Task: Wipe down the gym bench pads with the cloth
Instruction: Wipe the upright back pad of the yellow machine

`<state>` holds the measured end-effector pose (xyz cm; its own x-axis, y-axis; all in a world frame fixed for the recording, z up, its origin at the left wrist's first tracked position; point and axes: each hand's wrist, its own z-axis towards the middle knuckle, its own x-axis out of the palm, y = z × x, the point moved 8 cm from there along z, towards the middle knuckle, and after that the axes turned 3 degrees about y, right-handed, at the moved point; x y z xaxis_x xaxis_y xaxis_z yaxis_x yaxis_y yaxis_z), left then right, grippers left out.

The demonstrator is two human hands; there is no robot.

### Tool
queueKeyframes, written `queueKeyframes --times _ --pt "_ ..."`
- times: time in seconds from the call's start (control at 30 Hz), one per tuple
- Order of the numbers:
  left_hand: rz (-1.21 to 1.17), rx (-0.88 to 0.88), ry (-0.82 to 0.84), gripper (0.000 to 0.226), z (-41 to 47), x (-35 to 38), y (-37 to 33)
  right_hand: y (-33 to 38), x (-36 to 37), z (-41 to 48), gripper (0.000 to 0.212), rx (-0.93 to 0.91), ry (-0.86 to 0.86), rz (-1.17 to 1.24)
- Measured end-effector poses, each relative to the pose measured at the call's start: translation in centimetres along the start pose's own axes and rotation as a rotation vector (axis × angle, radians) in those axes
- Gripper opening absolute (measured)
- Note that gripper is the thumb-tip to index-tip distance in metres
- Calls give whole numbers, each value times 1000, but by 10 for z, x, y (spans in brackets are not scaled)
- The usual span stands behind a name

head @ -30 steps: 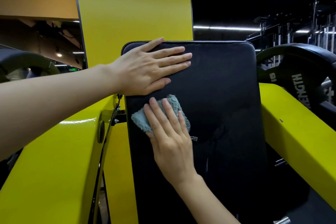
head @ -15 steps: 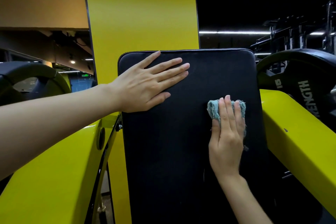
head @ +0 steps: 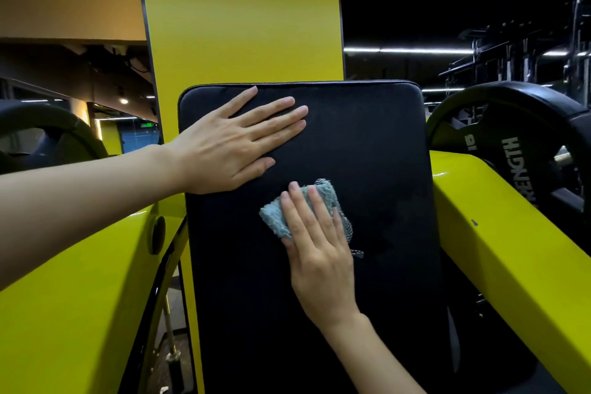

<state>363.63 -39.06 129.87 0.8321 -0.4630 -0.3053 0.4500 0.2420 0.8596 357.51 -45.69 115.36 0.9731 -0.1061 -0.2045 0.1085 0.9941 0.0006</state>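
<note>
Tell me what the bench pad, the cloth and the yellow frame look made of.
Bench pad: black vinyl or leatherette, probably; smooth matte skin, piped edge seam.
Cloth: blue-grey terry or microfibre; fuzzy looped pile, fraying mesh edge.
Yellow frame: likely painted metal; glossy, with sharp light reflections.

The right hand (head: 319, 259) hides most of the cloth (head: 273, 217).

Dim gym, ceiling strip lights (head: 425, 50), wide-angle edge warp
</note>
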Motion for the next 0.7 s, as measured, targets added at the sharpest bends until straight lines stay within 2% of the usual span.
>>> queueKeyframes --times 0.43,0.57,0.7 --pt "-33 -6 49 62 3 0 -13 -89 -38 2 48 151 -119 55" --pt "-42 -2 45 63 6 0 -19 -122 -50 -2 49 321 -225 72" --pt "-24 -6 35 64 10 1 -24 -115 -46 -7 50 485 -310 64"
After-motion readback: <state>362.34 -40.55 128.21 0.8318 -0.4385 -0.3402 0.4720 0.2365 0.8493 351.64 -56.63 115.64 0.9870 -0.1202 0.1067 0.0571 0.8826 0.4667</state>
